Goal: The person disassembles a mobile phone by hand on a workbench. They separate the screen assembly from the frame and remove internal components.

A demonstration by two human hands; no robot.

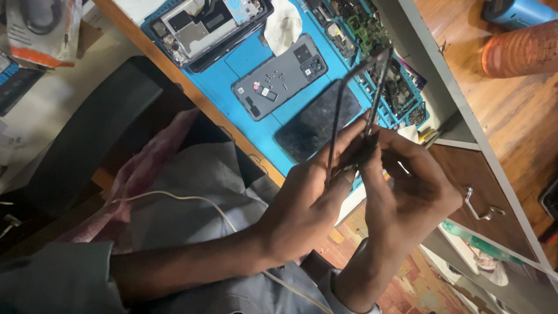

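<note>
Centrally: left hand and right hand both pinching thin black phone frame, held above blue mat edge; grey back cover, dark screen panel beneath; drawer handle right.

The phone frame is a thin, dark, rectangular bezel, empty in the middle so the things behind are seen through it. It is held in the air above the edge of the table, standing tilted with one short end down. Its lower end is pinched between the fingers of both hands, and the upper end points away.
</note>
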